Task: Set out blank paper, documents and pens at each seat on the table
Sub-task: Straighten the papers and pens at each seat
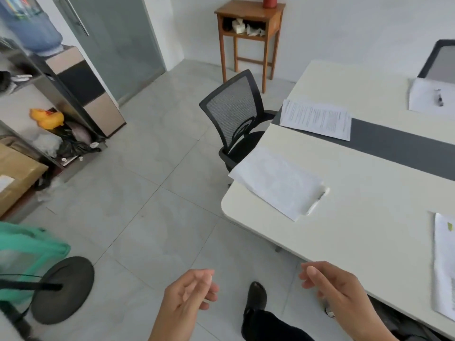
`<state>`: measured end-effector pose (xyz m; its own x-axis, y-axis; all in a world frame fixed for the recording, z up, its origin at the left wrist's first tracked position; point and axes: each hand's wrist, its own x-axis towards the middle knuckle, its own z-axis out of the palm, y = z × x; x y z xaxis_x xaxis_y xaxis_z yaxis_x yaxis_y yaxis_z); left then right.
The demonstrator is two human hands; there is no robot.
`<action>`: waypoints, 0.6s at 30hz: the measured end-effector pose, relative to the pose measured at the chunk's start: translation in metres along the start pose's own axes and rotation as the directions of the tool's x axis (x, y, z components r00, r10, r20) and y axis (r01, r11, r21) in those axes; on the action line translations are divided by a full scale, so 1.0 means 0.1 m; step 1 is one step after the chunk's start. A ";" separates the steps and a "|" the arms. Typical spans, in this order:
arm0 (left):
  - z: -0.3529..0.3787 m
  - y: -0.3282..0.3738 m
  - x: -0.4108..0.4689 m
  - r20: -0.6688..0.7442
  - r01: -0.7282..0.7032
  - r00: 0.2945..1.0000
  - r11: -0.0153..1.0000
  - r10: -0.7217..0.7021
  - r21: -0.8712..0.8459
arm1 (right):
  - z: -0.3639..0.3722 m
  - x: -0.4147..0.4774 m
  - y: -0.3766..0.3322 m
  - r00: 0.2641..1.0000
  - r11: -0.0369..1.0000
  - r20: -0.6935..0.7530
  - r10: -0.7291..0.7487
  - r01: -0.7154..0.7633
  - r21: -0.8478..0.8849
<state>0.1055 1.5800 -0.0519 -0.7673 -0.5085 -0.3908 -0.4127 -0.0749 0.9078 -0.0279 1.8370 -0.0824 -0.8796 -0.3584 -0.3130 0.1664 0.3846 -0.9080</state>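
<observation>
Left hand and right hand hover off the bench, fingers loosely curled, holding nothing. A pen lies touching the blank paper.

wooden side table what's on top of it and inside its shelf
A red container, cut off by the frame, stands on the wooden side table. White crumpled items lie in its shelf; the dark left part is unreadable.

Both hands are held low in front of the body, apart from each other and holding nothing. The left hand shows its palm, fingers loosely curled. The right hand points forward, thumb on top, fingers bent loosely beneath. Both forearms are bare.
</observation>
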 end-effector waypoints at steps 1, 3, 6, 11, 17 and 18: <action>-0.02 0.06 0.14 0.007 0.002 1.000 1.000 -0.002 0.010 | 0.05 0.17 -0.04 1.000 1.000 0.002 -0.004 0.004 0.009; -0.12 0.24 0.43 0.004 -0.006 1.000 0.999 0.006 0.033 | 0.17 0.54 -0.20 1.000 1.000 0.012 -0.022 0.022 0.013; -0.36 0.55 0.84 -0.036 -0.035 0.999 0.999 0.037 0.042 | 0.39 1.08 -0.57 0.998 0.999 0.042 -0.042 0.041 0.021; -0.70 0.87 1.48 -0.069 -0.038 0.997 0.999 0.040 0.033 | 0.66 1.85 -1.27 0.991 0.995 0.090 -0.098 0.099 0.003; -1.15 1.07 2.54 0.032 -0.001 0.999 0.998 -0.001 0.064 | 1.07 2.60 -1.57 0.998 0.998 -0.017 -0.054 0.053 -0.016; -1.26 1.12 2.75 0.056 -0.007 0.998 0.997 0.002 0.080 | 1.17 2.71 -1.59 0.998 0.999 -0.046 -0.040 0.040 -0.013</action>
<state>-0.0898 1.3236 -0.0389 -0.7946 -0.4596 -0.3968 -0.4457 -0.0023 0.8952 -0.2404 1.5788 -0.0552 -0.9052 -0.3339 -0.2628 0.1255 0.3809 -0.9161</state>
